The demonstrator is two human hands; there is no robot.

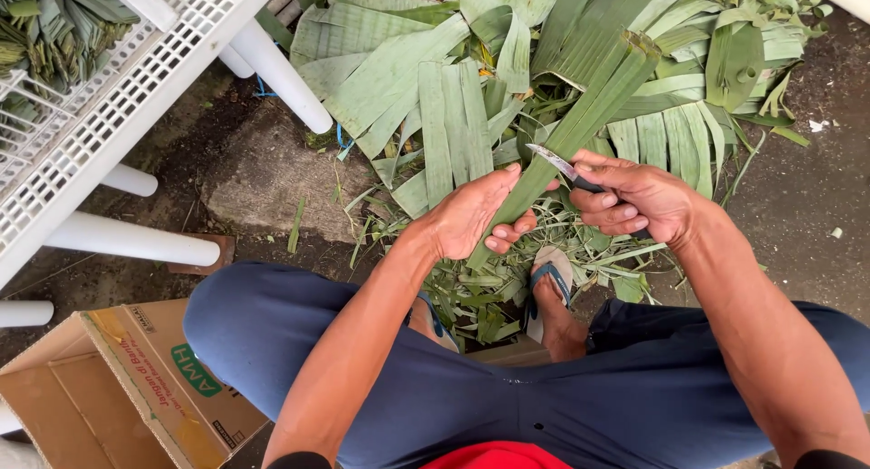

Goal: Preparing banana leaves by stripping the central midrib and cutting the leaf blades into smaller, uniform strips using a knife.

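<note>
My left hand (473,213) grips a long folded green leaf strip (580,116) near its lower end; the strip slants up and to the right. My right hand (634,197) holds a small knife (555,161) whose blade lies against the strip's right edge. Both hands are above my knees, in dark blue trousers. Between my knees a foot in a blue sandal (551,283) rests among leaf trimmings.
A big heap of cut green leaves (435,97) covers the ground ahead. A white plastic rack (118,97) with bundled leaf strips stands at the left on white legs. An open cardboard box (109,387) sits at the lower left. Dark soil lies at the right.
</note>
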